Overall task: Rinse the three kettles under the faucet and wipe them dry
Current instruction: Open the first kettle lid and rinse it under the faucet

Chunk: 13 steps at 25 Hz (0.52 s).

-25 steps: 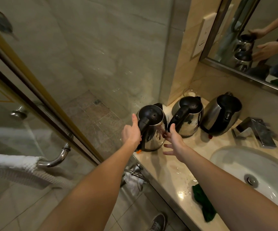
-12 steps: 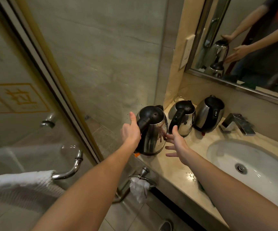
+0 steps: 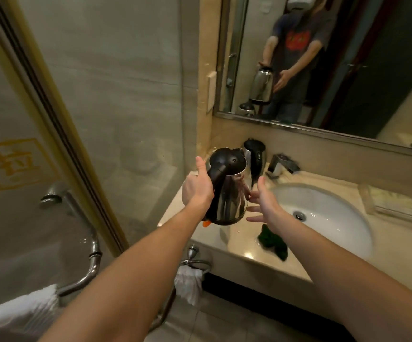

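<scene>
A steel kettle (image 3: 233,193) with a black lid and handle hangs in the air above the left end of the counter, tilted a little. My left hand (image 3: 196,187) grips its black handle. My right hand (image 3: 261,201) is open beside the kettle's right flank, fingertips close to the steel. Behind it a second kettle (image 3: 255,154) stands by the back wall; the lifted kettle hides a third one, if present. The faucet (image 3: 282,164) is behind the white sink basin (image 3: 335,218). A dark green cloth (image 3: 273,243) lies on the counter's front.
The beige stone counter (image 3: 249,257) ends at a glass shower partition (image 3: 126,107) on the left. A mirror (image 3: 348,70) hangs above. A folded white towel (image 3: 397,203) sits at the counter's right. A towel ring with a white cloth (image 3: 190,277) hangs below the counter edge.
My left hand has lifted the near kettle off the counter and carried it right, toward the basin. My right hand followed beside it. The view has swung right and upward.
</scene>
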{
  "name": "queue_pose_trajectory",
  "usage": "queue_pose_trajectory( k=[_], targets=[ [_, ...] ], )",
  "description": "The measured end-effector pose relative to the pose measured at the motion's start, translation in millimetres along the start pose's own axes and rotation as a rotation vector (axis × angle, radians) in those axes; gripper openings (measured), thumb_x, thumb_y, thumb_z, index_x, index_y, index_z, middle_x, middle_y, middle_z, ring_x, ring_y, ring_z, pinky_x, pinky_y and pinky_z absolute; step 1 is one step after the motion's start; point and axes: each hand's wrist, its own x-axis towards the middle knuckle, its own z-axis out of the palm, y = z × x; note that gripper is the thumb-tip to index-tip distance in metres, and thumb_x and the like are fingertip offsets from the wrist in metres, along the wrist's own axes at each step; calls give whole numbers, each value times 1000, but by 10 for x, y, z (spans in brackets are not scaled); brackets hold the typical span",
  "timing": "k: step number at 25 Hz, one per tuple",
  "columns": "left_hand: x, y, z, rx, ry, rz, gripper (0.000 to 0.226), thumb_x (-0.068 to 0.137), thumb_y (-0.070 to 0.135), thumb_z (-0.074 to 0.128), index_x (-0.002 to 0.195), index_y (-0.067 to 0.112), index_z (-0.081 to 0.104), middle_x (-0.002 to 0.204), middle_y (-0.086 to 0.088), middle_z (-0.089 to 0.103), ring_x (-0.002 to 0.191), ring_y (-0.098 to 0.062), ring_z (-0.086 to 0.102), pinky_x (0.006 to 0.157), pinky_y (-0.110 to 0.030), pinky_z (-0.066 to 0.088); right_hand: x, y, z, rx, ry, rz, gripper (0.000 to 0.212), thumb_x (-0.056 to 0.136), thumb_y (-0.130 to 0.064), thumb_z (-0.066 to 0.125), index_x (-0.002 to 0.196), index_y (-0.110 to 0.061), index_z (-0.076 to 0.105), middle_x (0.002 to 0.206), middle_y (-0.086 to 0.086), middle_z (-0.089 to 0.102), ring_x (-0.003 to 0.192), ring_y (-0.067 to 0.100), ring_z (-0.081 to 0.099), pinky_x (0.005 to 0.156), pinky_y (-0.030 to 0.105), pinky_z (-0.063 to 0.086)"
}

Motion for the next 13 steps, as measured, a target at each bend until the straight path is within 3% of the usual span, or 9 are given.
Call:
queue_pose_trajectory(
  k=[9,13],
  targets=[
    [-611,442,990,-33,-147,38,81,87,79,12,75,17,62,77,-7,68,81,-28,68,88,-47,55,-149,-7,-1182,99,189,-36,75,97,-65,19,148,-12,36,152,13,40,137,37,39,108,57,38],
    [-867,662,1508,-18,-185,68,77,93,74,14,71,15,59,70,-6,66,78,-28,68,88,-47,54,-118,-33,-1781,127,219,-68,72,98,-64,19,143,-13,45,150,12,43,137,38,40,109,59,36]
  ],
)
